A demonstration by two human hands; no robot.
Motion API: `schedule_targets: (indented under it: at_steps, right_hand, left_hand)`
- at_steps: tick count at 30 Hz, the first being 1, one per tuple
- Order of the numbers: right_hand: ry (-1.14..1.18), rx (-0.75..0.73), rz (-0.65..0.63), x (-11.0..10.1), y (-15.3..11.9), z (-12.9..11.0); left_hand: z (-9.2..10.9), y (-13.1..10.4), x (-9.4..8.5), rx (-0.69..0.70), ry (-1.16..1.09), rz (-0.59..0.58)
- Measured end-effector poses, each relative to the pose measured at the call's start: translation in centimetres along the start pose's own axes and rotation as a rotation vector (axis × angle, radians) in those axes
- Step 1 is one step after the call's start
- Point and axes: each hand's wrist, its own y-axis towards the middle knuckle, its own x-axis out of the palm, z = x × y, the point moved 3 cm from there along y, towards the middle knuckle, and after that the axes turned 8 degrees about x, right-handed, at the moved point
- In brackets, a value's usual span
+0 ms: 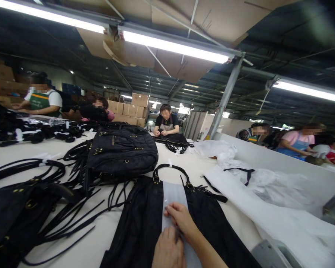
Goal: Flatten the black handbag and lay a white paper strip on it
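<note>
A black handbag (145, 212) lies flat in front of me, its looped handle (171, 165) pointing away. Down its middle runs a white foam strip (175, 191). Over this strip, my right hand (182, 221) is closed in a pinch, thumb against forefinger; what sits between them is too small to make out. A small shiny spot shows on the strip just beyond those fingertips. Closer to me, my left hand (169, 249) rests on the lower strip with its fingers bent and together. Its fingertips are partly hidden, and I cannot make out what they hold.
Another black bag (123, 149) stands beyond to the left, and a fringed black bag (19, 219) lies at left. White foam sheeting (257, 208) and crumpled plastic cover the right side. A grey device (276, 253) sits at lower right. A person (166, 124) works across the table (100, 219).
</note>
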Motion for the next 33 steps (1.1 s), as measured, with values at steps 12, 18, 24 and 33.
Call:
schedule_targets:
  at_steps: [12, 18, 24, 33]
  right_hand:
    - [-0.077, -0.012, 0.004, 0.2, 0.4, 0.1]
    - [-0.148, -0.053, 0.015, 0.3, 0.9, 0.4]
    - [-0.3, -0.236, 0.14, 0.0, 1.5, 0.1]
    - [-0.488, -0.392, 0.394, -0.8, 3.1, 0.0]
  left_hand:
    - [0.4, 0.2, -0.7, -0.076, -0.017, -0.077]
    - [0.8, 0.0, -3.3, -0.182, -0.064, -0.167]
    - [1.0, 0.3, -4.5, -0.151, -0.115, -0.211]
    - [0.6, 0.1, -3.5, -0.155, -0.089, -0.174]
